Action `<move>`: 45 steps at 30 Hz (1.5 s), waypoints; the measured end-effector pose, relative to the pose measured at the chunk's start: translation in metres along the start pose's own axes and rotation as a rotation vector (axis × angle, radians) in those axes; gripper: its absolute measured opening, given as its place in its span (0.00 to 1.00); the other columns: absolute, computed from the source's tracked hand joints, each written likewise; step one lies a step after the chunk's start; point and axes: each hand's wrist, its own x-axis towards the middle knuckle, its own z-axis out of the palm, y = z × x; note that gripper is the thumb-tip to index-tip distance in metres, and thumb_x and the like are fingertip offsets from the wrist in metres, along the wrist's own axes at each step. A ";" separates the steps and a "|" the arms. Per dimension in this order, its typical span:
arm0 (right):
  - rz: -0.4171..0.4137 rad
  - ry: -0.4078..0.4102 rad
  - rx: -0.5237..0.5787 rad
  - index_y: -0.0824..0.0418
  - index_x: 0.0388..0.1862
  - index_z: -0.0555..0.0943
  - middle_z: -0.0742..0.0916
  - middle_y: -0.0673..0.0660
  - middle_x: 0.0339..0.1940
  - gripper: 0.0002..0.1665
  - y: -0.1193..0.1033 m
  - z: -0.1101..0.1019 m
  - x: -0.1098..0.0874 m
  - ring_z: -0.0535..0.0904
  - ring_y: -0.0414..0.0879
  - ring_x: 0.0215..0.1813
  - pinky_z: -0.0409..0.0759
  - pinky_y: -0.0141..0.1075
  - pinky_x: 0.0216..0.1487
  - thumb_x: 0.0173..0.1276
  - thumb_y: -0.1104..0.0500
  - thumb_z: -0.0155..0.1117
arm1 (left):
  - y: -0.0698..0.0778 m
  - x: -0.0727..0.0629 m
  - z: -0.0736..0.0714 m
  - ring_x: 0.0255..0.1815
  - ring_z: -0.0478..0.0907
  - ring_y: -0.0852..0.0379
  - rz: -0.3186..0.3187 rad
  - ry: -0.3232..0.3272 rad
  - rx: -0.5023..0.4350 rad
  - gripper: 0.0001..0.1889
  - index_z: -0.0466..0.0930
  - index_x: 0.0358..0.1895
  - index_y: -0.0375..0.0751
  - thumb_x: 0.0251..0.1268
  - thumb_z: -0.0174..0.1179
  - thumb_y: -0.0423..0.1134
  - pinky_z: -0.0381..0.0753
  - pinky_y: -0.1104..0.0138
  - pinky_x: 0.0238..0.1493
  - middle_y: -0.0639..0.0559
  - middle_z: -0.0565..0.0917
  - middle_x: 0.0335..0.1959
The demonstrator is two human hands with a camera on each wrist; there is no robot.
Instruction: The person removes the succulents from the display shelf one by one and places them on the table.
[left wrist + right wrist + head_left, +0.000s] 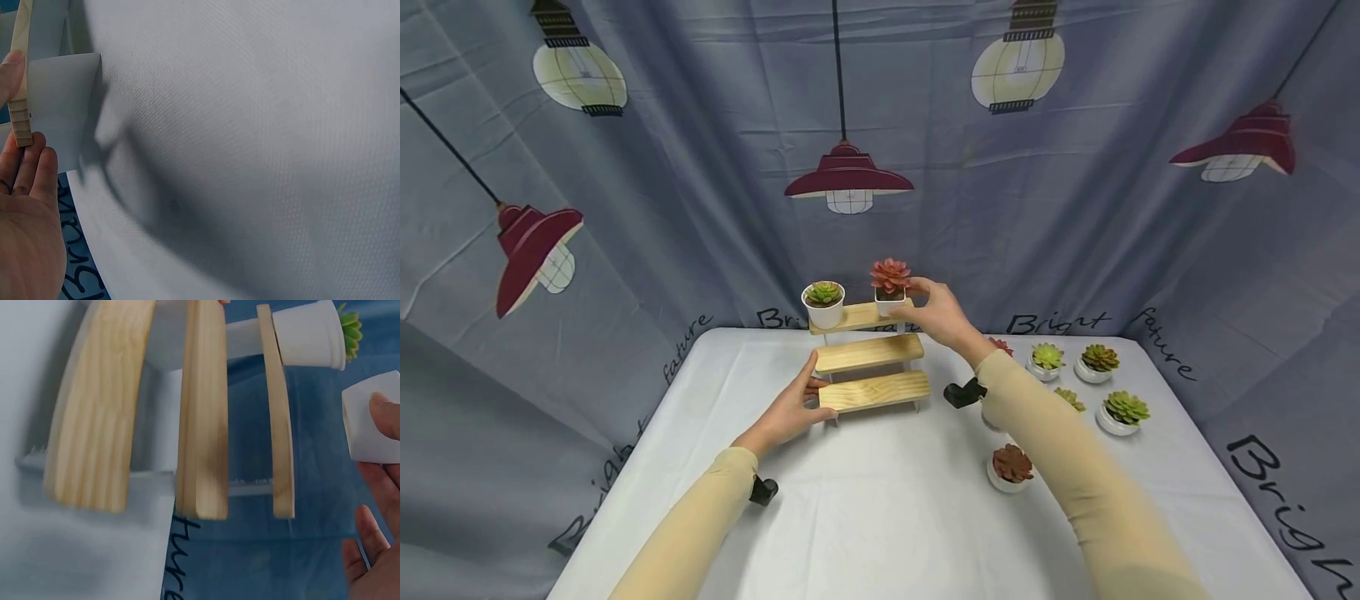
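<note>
My left hand (788, 410) holds the left end of the lowest tier of a three-tier wooden plant stand (871, 355). In the left wrist view, its thumb lies on one side of the board (22, 81) and fingertips touch the other. My right hand (942, 315) grips a red succulent in a white square pot (890, 287) at the top tier's right end. The right wrist view shows a gap between this pot (361, 425) and the top board (281, 437). On that tier's left end stands a green succulent in a round white pot (824, 308).
Several potted succulents stand on the right of the white table (880, 517), among them a dark red one (1011, 467) and a green one (1123, 410). My right forearm partly covers some of them. A grey-blue curtain (700, 217) hangs behind and beside the table.
</note>
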 end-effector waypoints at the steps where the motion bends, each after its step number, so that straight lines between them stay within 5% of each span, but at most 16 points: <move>1: 0.005 0.004 -0.011 0.58 0.80 0.63 0.75 0.58 0.72 0.52 0.001 -0.004 -0.004 0.63 0.57 0.77 0.70 0.58 0.70 0.65 0.39 0.73 | 0.000 0.000 0.000 0.71 0.69 0.41 0.000 -0.001 -0.002 0.62 0.32 0.84 0.66 0.62 0.75 0.41 0.69 0.49 0.73 0.42 0.71 0.69; 7: 0.038 0.024 -0.045 0.56 0.81 0.63 0.74 0.57 0.72 0.56 0.010 -0.025 -0.027 0.59 0.57 0.78 0.71 0.60 0.68 0.63 0.33 0.73 | 0.000 -0.001 0.001 0.72 0.69 0.41 -0.005 0.001 0.001 0.62 0.32 0.84 0.64 0.62 0.75 0.41 0.69 0.48 0.73 0.42 0.71 0.69; 32: 0.149 0.061 -0.106 0.61 0.83 0.58 0.71 0.67 0.75 0.59 0.067 -0.091 -0.131 0.62 0.65 0.75 0.67 0.62 0.70 0.64 0.35 0.73 | -0.004 0.001 0.000 0.71 0.68 0.39 0.026 -0.012 -0.034 0.62 0.32 0.85 0.61 0.61 0.76 0.42 0.68 0.47 0.73 0.41 0.71 0.68; 45: 0.258 0.081 -0.241 0.65 0.83 0.56 0.69 0.70 0.75 0.63 0.092 -0.122 -0.207 0.66 0.68 0.68 0.80 0.57 0.50 0.63 0.32 0.72 | -0.001 0.000 0.000 0.71 0.69 0.40 0.016 -0.011 -0.012 0.63 0.31 0.85 0.61 0.61 0.76 0.41 0.68 0.48 0.73 0.42 0.72 0.68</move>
